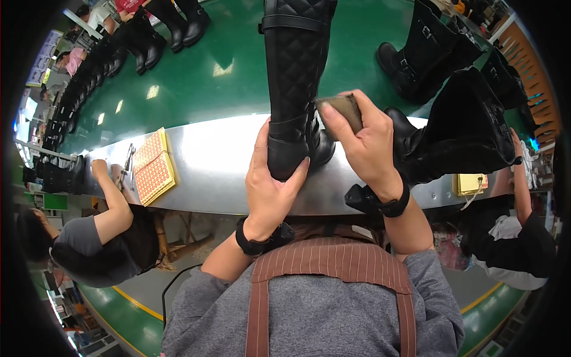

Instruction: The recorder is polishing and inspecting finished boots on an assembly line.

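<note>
A tall black quilted boot [295,77] stands upright before me at the metal edge of the bench, its heel toward me. My left hand [269,187] is closed around the heel, with fingers on one side and the thumb on the other. My right hand [372,140] grips a small brownish-grey block [344,112] with a dark, fuzzy edge. It is held beside the boot's ankle, close to the straps there; whether it touches the leather I cannot tell.
More black boots stand to the right, a near one [458,137] leaning on the metal strip. A long boot row [95,65] curves along the left. A patterned yellow pad [153,166] lies left of me. Co-workers sit on both sides, with a bare arm [113,190] at left.
</note>
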A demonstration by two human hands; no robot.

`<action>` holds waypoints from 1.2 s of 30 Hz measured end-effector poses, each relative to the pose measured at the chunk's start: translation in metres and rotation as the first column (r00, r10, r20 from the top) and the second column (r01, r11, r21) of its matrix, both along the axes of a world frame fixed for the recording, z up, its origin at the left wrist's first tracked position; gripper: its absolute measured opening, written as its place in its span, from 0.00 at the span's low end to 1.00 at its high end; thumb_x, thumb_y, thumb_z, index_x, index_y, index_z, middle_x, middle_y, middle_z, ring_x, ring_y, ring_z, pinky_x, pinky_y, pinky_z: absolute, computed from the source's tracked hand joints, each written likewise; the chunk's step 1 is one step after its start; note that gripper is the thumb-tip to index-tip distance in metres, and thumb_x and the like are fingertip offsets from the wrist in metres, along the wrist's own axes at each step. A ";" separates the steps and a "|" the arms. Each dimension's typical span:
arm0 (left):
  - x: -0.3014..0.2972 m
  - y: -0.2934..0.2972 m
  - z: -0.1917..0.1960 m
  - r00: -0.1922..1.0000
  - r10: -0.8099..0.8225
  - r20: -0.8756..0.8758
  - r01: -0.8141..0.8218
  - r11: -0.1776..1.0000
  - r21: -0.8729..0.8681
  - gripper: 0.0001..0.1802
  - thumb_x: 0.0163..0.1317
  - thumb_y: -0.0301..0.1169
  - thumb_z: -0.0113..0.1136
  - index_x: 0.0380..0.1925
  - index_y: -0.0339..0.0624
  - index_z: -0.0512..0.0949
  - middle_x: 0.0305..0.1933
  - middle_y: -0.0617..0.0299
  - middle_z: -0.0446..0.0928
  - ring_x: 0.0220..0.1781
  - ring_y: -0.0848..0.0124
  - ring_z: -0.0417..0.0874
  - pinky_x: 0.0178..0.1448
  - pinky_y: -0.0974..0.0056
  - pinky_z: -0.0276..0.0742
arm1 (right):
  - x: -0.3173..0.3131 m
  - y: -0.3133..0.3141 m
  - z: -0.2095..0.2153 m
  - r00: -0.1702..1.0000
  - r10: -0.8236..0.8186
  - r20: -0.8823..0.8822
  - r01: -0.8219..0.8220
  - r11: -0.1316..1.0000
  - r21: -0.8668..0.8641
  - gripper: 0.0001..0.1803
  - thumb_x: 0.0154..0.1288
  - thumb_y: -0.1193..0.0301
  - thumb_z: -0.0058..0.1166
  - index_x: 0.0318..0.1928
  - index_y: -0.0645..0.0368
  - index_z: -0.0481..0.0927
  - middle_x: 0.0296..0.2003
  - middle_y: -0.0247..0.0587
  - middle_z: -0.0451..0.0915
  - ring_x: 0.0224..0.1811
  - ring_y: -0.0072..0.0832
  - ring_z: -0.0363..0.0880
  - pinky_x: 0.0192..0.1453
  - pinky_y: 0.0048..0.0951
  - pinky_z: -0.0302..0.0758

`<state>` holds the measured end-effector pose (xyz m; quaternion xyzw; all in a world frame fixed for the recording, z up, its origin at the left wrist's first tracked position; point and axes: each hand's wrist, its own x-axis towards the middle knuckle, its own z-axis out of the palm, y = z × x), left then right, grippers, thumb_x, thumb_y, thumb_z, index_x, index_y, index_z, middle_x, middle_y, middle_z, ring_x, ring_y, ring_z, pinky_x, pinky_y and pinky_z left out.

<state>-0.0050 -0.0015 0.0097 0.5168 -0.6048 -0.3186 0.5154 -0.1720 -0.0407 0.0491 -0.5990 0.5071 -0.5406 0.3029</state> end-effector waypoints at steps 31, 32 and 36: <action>-0.002 0.002 -0.001 1.000 0.003 0.005 -0.003 0.998 0.057 0.42 0.51 0.25 0.69 0.67 0.39 0.62 0.54 0.47 0.77 0.52 0.61 0.82 0.56 0.60 0.77 | -0.002 -0.007 0.030 0.875 0.082 -0.476 -0.141 0.986 -0.090 0.14 0.58 0.63 0.59 0.29 0.63 0.78 0.18 0.49 0.76 0.21 0.45 0.78 0.27 0.37 0.72; 0.000 0.001 -0.001 1.000 0.015 -0.027 -0.012 0.995 0.096 0.42 0.51 0.25 0.69 0.67 0.38 0.62 0.54 0.47 0.77 0.52 0.61 0.82 0.56 0.60 0.77 | -0.006 -0.004 0.026 0.875 0.092 -0.476 -0.149 0.985 -0.085 0.14 0.58 0.63 0.59 0.29 0.63 0.78 0.18 0.49 0.76 0.21 0.45 0.78 0.27 0.37 0.72; 0.003 -0.006 -0.004 0.999 -0.033 -0.027 0.032 0.999 -0.017 0.43 0.52 0.25 0.69 0.68 0.38 0.60 0.54 0.48 0.78 0.51 0.62 0.83 0.55 0.61 0.77 | -0.009 0.005 0.005 0.953 0.055 -0.298 -0.031 0.996 0.085 0.14 0.58 0.65 0.61 0.29 0.65 0.77 0.18 0.49 0.76 0.19 0.40 0.78 0.26 0.34 0.71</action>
